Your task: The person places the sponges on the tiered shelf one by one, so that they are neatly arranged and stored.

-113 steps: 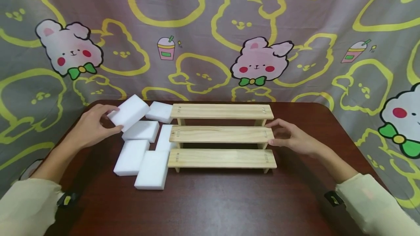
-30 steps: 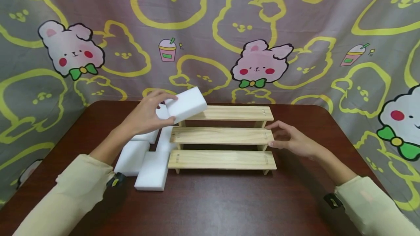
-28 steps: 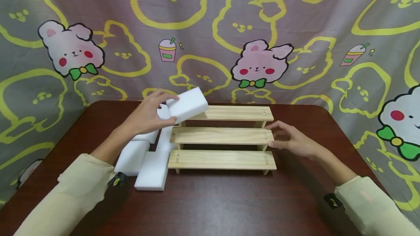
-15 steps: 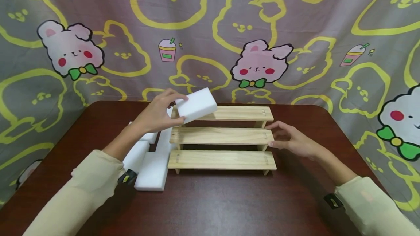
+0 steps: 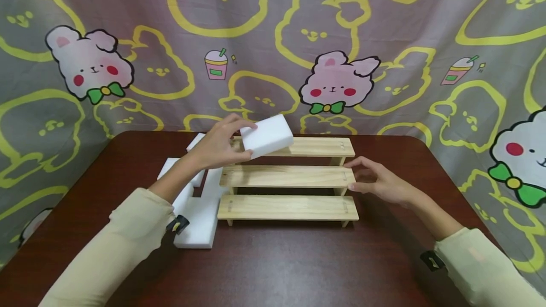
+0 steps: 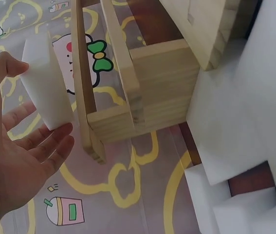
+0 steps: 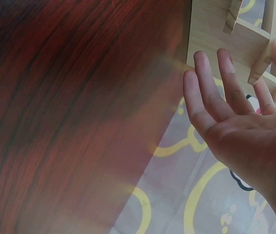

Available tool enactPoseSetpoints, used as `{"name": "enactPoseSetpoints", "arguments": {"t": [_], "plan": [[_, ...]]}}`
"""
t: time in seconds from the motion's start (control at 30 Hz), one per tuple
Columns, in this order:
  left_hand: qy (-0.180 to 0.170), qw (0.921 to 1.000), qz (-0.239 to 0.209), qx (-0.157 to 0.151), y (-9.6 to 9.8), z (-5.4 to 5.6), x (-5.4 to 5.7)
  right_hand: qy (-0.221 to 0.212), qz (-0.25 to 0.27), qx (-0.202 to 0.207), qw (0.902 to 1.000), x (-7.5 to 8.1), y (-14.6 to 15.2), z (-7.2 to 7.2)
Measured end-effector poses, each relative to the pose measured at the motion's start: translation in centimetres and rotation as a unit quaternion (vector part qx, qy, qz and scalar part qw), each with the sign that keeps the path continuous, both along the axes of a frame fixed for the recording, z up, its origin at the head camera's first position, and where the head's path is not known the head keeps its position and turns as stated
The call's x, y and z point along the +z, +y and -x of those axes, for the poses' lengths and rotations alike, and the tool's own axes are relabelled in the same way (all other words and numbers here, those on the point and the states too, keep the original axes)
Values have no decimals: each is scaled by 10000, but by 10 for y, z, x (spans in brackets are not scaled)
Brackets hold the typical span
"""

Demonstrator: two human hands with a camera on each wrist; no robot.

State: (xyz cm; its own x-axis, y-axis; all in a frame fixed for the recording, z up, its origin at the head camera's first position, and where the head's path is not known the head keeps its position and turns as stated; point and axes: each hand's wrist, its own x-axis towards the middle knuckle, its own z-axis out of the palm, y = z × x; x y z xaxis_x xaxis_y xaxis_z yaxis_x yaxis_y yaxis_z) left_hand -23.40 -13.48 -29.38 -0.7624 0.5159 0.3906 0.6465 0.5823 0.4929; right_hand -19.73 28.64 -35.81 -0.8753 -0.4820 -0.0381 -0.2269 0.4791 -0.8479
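My left hand pinches a white foam block between thumb and fingers. The block is tilted and hangs over the left half of the top tier of a three-tier wooden shelf. In the left wrist view the foam block stands apart from the boards. At the shelf's right end, my right hand holds the middle board, with the thumb at its front edge and the index finger at its back edge. The remaining fingers of the right hand are spread loosely below in the right wrist view.
Several white foam blocks lie on the dark red-brown table along the shelf's left side, partly hidden by my left forearm. A patterned curtain with cartoon bunnies hangs behind the table and at both sides.
My left hand lifted the foam block off the pile at the left and carried it rightward over the top tier, still drifting right. The right hand and the shelf stay put.
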Motion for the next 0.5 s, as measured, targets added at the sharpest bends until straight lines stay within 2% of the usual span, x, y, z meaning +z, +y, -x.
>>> {"name": "enactPoseSetpoints", "arguments": {"t": [0.33, 0.5], "plan": [[13, 9998, -41, -210, 15, 7, -2, -18, -5, -13, 10000, 2, -1, 0], [-105, 9996, 0, -278, 24, 13, -3, -27, -53, -42, 10000, 2, -1, -1]]}}
